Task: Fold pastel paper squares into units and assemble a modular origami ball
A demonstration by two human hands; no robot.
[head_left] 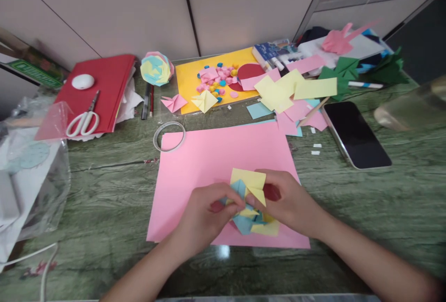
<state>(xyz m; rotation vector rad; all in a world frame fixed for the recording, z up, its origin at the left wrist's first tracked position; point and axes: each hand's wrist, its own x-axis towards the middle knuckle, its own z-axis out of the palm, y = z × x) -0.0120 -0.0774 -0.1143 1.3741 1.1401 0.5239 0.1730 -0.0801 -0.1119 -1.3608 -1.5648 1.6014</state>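
Observation:
Both my hands meet over a large pink paper sheet (216, 153) lying on the green table. My left hand (205, 216) and my right hand (289, 200) pinch a folded paper piece (249, 186) made of yellow and light blue units. Its yellow flap sticks up between my fingers, and blue and yellow parts (258, 224) rest on the pink sheet beneath. Fingers of both hands are closed on the piece.
A tape ring (169, 136) lies at the pink sheet's top left corner. A black phone (355, 134) lies to the right. White scissors (83, 120) rest on a red folder (108, 83) at left. A yellow sheet (188, 83) with small paper bits, loose paper squares (282, 90) and a round paper model (156, 68) sit behind.

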